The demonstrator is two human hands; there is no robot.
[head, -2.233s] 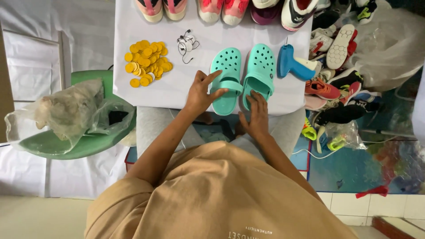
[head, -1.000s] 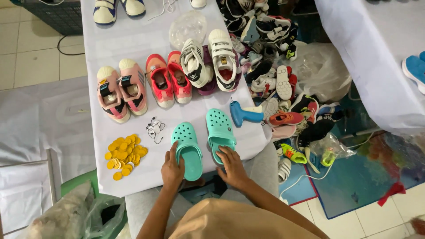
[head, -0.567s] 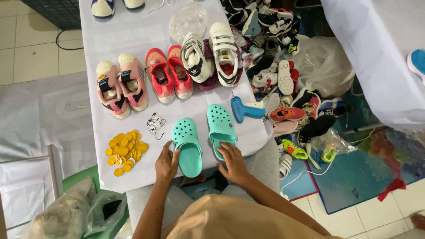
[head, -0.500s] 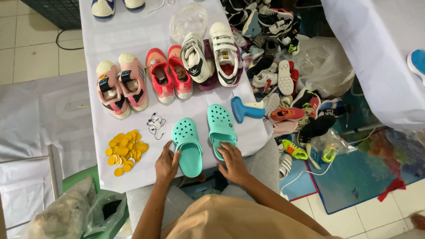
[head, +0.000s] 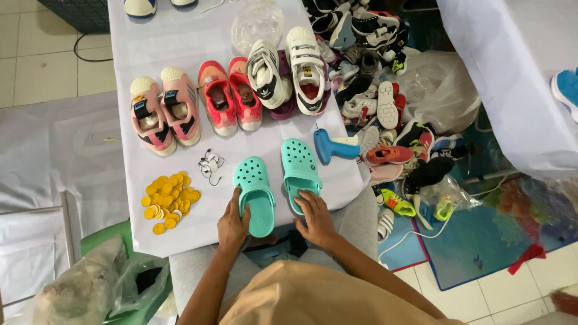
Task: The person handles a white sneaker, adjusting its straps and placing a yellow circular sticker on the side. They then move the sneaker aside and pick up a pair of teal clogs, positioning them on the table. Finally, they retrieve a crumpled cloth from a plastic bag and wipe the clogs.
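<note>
my left hand (head: 232, 221) curls its fingers round the heel edge of the left teal clog (head: 256, 194); my right hand (head: 314, 215) lies flat, fingers spread, on the right teal clog (head: 300, 173). both clogs sit on the bench (head: 180, 48) near me, being lined up. yellow discs (head: 167, 200) beside, sneakers (head: 232, 102) beyond.

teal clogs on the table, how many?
2. Left teal clog under the left hand; right teal clog under the right hand. None seen in the floor pile, though some could be hidden.
</note>
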